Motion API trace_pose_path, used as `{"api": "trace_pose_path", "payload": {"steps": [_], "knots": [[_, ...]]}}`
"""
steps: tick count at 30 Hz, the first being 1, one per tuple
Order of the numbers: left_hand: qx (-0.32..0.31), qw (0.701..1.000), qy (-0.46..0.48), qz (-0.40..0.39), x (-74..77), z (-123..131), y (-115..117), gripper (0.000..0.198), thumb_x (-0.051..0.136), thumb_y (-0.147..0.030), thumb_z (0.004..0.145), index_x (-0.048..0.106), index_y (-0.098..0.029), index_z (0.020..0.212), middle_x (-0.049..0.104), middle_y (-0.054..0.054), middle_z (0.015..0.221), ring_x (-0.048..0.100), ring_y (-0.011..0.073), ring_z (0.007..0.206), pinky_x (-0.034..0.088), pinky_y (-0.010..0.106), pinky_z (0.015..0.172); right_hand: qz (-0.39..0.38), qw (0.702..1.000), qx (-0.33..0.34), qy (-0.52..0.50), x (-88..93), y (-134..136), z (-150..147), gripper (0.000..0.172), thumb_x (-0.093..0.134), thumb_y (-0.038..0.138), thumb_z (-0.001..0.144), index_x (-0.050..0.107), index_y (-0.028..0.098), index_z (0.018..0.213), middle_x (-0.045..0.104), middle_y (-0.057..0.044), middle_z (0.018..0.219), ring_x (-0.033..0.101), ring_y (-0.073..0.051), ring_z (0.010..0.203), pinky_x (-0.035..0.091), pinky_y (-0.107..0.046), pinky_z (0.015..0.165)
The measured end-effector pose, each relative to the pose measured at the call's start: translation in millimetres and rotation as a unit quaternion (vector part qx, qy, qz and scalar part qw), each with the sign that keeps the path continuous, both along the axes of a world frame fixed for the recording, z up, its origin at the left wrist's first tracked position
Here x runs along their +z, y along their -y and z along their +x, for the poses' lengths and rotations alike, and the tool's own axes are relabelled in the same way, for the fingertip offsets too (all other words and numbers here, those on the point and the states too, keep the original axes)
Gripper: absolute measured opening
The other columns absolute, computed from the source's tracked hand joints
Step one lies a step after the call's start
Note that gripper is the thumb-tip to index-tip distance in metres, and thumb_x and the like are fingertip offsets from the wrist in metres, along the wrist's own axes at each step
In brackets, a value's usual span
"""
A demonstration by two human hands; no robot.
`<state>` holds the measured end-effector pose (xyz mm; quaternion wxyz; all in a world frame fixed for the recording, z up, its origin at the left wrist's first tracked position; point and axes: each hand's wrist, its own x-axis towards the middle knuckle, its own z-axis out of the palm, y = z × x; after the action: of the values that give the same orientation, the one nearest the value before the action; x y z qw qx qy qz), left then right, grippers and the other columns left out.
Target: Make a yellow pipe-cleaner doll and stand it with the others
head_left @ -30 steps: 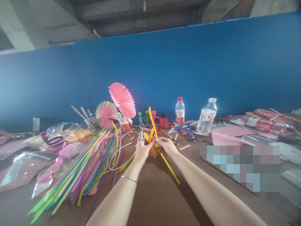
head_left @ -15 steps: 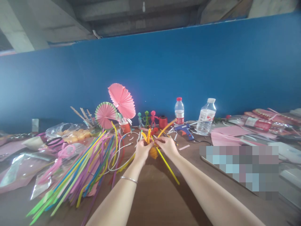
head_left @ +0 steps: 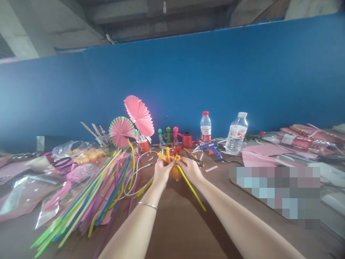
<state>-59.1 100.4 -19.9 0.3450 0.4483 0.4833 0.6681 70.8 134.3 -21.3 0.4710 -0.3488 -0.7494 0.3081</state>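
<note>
Between my hands, over the middle of the table, is an orange pipe-cleaner piece with a coiled, rounded body (head_left: 176, 173) and short bent ends (head_left: 168, 154) sticking up. My left hand (head_left: 161, 174) pinches it from the left, thumb and fingers closed at its upper part. From the right, the fingertips of my right hand (head_left: 191, 169) close on the same piece; the exact grip is partly hidden. A long yellow pipe cleaner (head_left: 192, 187) slants from these fingertips down to the right.
A pile of coloured pipe cleaners (head_left: 88, 196) lies left. Behind stand paper fans (head_left: 138, 116), small pipe-cleaner figures (head_left: 168, 136), a red spool (head_left: 187, 139), a blue glue gun (head_left: 211, 148) and water bottles (head_left: 205, 127). Pink paper (head_left: 261, 158) and a blurred-out patch are right.
The long orange strand that arched up and right from my right hand no longer shows there. The orange ends now spread wider to the left. My hands have barely moved.
</note>
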Motion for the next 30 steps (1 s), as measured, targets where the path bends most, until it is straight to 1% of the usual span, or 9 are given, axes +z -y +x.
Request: {"api": "trace_pose_path", "payload": {"steps": [8, 10, 12, 14, 16, 18, 21, 27, 30], "knots": [[-0.099, 0.992, 0.069, -0.022, 0.7, 5, 2, 0.036, 0.068, -0.030, 0.062, 0.056, -0.016, 0.092, 0.063, 0.004, 0.082, 0.060, 0.0160, 0.074, 0.044, 0.028, 0.070, 0.011, 0.998, 0.014, -0.063, 3.0, 2, 0, 0.015, 0.048, 0.028, 0.078, 0.058, 0.018, 0.080, 0.062, -0.003, 0.079, 0.058, -0.016, 0.070, 0.044, -0.026, 0.066], [-0.074, 0.994, 0.069, -0.032, -1.7, 4, -1, 0.040, 0.066, -0.032, 0.065, 0.051, -0.018, 0.099, 0.060, 0.004, 0.088, 0.059, 0.0154, 0.076, 0.044, 0.028, 0.068, 0.031, 0.998, -0.007, -0.057, 3.5, 1, 0, 0.012, 0.049, 0.026, 0.076, 0.058, 0.018, 0.077, 0.061, -0.003, 0.077, 0.057, -0.015, 0.069, 0.044, -0.026, 0.066], [0.016, 0.999, 0.034, -0.025, -1.7, 1, -2, 0.044, 0.065, -0.033, 0.065, 0.047, -0.019, 0.102, 0.057, 0.004, 0.090, 0.058, 0.0146, 0.077, 0.044, 0.027, 0.067, 0.046, 0.997, -0.023, -0.049, 3.3, 0, 1, 0.011, 0.049, 0.025, 0.076, 0.058, 0.019, 0.076, 0.061, -0.003, 0.075, 0.056, -0.015, 0.069, 0.044, -0.026, 0.066], [0.126, 0.991, -0.048, 0.015, 1.8, -2, 1, 0.041, 0.065, -0.033, 0.065, 0.047, -0.019, 0.099, 0.055, 0.003, 0.087, 0.055, 0.0141, 0.076, 0.043, 0.027, 0.068, 0.056, 0.997, -0.037, -0.044, 2.6, -1, 1, 0.012, 0.048, 0.025, 0.076, 0.058, 0.019, 0.076, 0.061, -0.003, 0.076, 0.056, -0.016, 0.070, 0.043, -0.026, 0.066], [0.174, 0.969, -0.159, 0.070, 7.8, -2, 7, 0.026, 0.062, -0.032, 0.067, 0.051, -0.019, 0.087, 0.053, 0.002, 0.081, 0.053, 0.0143, 0.074, 0.042, 0.027, 0.070, 0.051, 0.997, -0.049, -0.043, 2.1, 0, 2, 0.013, 0.047, 0.026, 0.077, 0.058, 0.019, 0.076, 0.061, -0.003, 0.077, 0.056, -0.016, 0.071, 0.043, -0.026, 0.066], [0.131, 0.956, -0.244, 0.096, 13.5, 2, 14, 0.015, 0.058, -0.032, 0.071, 0.055, -0.019, 0.078, 0.055, 0.002, 0.077, 0.053, 0.0153, 0.074, 0.041, 0.027, 0.070, 0.034, 0.997, -0.051, -0.044, 2.2, 1, 2, 0.015, 0.047, 0.028, 0.077, 0.059, 0.019, 0.077, 0.063, -0.003, 0.077, 0.057, -0.016, 0.070, 0.043, -0.027, 0.066], [0.055, 0.957, -0.272, 0.085, 16.4, 10, 19, 0.014, 0.059, -0.029, 0.071, 0.059, -0.020, 0.081, 0.060, 0.004, 0.083, 0.055, 0.0174, 0.079, 0.042, 0.028, 0.072, 0.014, 0.998, -0.037, -0.056, 3.1, 3, 2, 0.015, 0.049, 0.029, 0.076, 0.061, 0.019, 0.078, 0.064, -0.003, 0.077, 0.058, -0.016, 0.070, 0.044, -0.027, 0.066], [0.095, 0.959, -0.259, 0.072, 10.1, 9, 15, 0.014, 0.058, -0.026, 0.071, 0.061, -0.020, 0.084, 0.064, 0.004, 0.081, 0.059, 0.0175, 0.076, 0.043, 0.028, 0.071, 0.008, 0.996, 0.024, -0.088, 4.1, 4, -2, 0.015, 0.049, 0.022, 0.076, 0.061, 0.018, 0.085, 0.065, -0.005, 0.085, 0.060, -0.017, 0.079, 0.046, -0.028, 0.071], [0.095, 0.960, -0.252, 0.071, 10.7, 6, 15, 0.020, 0.057, -0.026, 0.073, 0.062, -0.020, 0.091, 0.066, 0.005, 0.085, 0.060, 0.0181, 0.078, 0.044, 0.028, 0.071, 0.001, 0.995, 0.027, -0.096, 4.4, 4, -2, 0.015, 0.050, 0.020, 0.075, 0.061, 0.018, 0.085, 0.065, -0.005, 0.087, 0.060, -0.016, 0.081, 0.046, -0.028, 0.073]]}}
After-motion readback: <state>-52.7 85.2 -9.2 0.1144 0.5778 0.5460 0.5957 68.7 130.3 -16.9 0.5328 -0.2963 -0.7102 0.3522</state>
